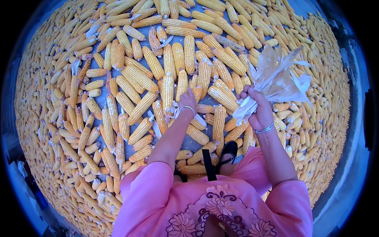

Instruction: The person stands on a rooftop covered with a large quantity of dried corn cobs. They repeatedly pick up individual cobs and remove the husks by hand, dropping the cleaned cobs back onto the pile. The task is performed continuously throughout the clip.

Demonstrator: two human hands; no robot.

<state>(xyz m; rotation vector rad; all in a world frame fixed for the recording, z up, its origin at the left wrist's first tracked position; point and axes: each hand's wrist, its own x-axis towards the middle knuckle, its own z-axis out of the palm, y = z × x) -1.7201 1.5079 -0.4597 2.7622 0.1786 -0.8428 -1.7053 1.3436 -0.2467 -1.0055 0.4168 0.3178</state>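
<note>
In my right hand is a bunch of dry, pale corn husks, gripped at the narrow end so that the papery leaves fan out up and to the right. My left hand is lowered among the husked yellow corn cobs straight ahead. Its fingers are beside a short orange cob, partly hidden, so I cannot tell whether they grip anything. A scrap of white husk shows by the left wrist. Another husk piece lies just below that wrist.
Corn cobs spread in a wide layer around me, packed densely at left and right. Grey ground shows between the nearer cobs. My foot in a black shoe stands among them. A pale strip of ground borders the corn at right.
</note>
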